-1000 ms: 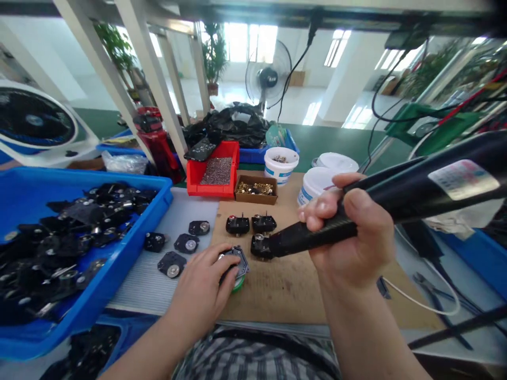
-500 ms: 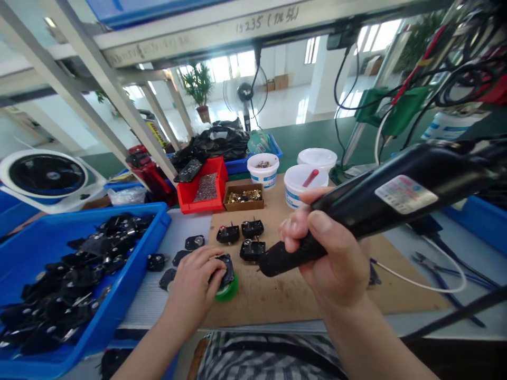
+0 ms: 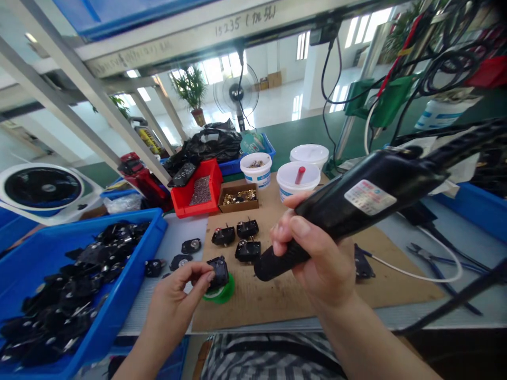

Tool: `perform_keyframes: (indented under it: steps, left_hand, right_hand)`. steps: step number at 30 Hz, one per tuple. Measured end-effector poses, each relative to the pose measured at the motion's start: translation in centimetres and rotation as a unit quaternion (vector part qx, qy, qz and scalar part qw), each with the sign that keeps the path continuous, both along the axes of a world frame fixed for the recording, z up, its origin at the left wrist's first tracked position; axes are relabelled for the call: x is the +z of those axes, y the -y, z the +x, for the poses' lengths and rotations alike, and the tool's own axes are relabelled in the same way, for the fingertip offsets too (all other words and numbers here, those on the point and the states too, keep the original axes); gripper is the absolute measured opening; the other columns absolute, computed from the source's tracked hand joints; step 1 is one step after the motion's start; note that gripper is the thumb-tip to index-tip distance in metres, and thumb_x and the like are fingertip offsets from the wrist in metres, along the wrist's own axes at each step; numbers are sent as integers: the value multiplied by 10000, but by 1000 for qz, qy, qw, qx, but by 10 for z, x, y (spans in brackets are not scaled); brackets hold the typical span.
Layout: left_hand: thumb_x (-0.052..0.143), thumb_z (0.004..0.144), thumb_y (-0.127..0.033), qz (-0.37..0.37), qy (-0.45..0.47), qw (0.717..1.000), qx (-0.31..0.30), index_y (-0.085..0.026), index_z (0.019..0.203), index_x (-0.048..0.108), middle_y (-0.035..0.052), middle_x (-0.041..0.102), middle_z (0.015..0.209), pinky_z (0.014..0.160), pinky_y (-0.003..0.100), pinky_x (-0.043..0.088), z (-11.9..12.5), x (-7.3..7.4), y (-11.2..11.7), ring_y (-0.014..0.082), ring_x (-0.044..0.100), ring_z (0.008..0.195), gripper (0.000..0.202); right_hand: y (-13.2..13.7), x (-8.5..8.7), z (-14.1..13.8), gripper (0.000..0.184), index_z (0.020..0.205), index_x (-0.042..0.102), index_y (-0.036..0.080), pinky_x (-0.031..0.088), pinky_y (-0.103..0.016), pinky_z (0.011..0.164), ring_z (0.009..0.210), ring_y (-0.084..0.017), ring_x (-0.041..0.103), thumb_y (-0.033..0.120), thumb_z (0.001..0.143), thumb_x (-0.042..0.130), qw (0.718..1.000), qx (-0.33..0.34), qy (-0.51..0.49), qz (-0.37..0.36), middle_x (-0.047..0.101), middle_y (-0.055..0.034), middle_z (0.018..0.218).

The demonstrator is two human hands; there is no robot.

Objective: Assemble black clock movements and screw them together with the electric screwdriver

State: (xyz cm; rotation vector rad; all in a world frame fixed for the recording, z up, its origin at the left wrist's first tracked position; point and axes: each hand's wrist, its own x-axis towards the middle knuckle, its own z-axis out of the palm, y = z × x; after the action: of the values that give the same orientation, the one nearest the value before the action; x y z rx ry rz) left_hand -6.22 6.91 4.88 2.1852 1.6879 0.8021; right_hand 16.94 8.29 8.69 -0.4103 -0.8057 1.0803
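Note:
My right hand (image 3: 322, 258) is wrapped round a black electric screwdriver (image 3: 336, 208) with a white label on its body. Its nose points down and left, above the cardboard and apart from the parts. Thumb and forefinger of my left hand (image 3: 178, 295) are pinched together at the left edge of a black plastic housing (image 3: 218, 272). That housing rests tilted on a round green holder (image 3: 222, 293). Behind it stand three black assemblies with metal fittings (image 3: 249, 250). Flat black covers (image 3: 191, 245) lie to the left, one partly hidden by my left hand.
A blue tray (image 3: 156, 227) full of black parts stands left. At the back are a red bin (image 3: 216, 182) of small screws, a cardboard box (image 3: 253, 205) of brass pieces and white tubs (image 3: 283, 184). Cutting pliers (image 3: 431, 258) and a white cable (image 3: 415, 277) lie right.
My left hand has drawn back a little to the left, uncovering more of the housing. The screwdriver stays in my right hand, slightly shifted. The whole view has turned slightly.

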Motion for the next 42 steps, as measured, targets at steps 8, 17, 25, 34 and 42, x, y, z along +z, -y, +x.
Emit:
perform_keyframes:
  steps: [8, 17, 25, 34, 42]
  left_hand:
    - [571, 889, -250, 55, -25, 996, -65, -216, 857, 666, 8, 726, 808, 677, 280, 543, 3, -6, -1, 174, 682, 736, 106]
    - [599, 876, -159, 164, -106, 977, -87, -207, 851, 663, 43, 634, 863, 775, 393, 464, 6, -25, -9, 225, 573, 846, 84]
    - [572, 890, -129, 190, -144, 966, -101, -185, 875, 637, 56, 620, 879, 773, 397, 457, 6, -24, -8, 231, 562, 846, 87]
    - [591, 882, -83, 206, -171, 954, -136, -157, 884, 641, 78, 643, 904, 777, 385, 432, 8, -27, -7, 237, 535, 863, 90]
    - [567, 899, -93, 183, -168, 955, -160, -162, 905, 645, 70, 649, 901, 781, 376, 423, 5, -21, -3, 231, 536, 870, 104]
  right_hand:
    - [-4, 1, -11, 174, 951, 646, 226, 496, -197, 507, 497, -80, 567, 257, 798, 724, 1000, 7, 10, -9, 597, 71, 625]
    - [-7, -4, -21, 183, 940, 633, 219, 499, -173, 496, 490, -70, 563, 221, 781, 724, 999, 30, 1, -28, 593, 77, 607]
    - [-11, -7, -20, 166, 937, 639, 217, 499, -153, 535, 504, -56, 563, 208, 793, 721, 999, 44, -9, -26, 600, 79, 599]
    - [-14, -9, -20, 174, 930, 646, 219, 496, -161, 531, 500, -59, 563, 200, 776, 723, 998, 38, -14, -40, 607, 75, 603]
    - [-13, -7, -19, 167, 931, 643, 211, 493, -170, 514, 493, -62, 561, 199, 779, 711, 999, 20, -9, -34, 597, 81, 602]
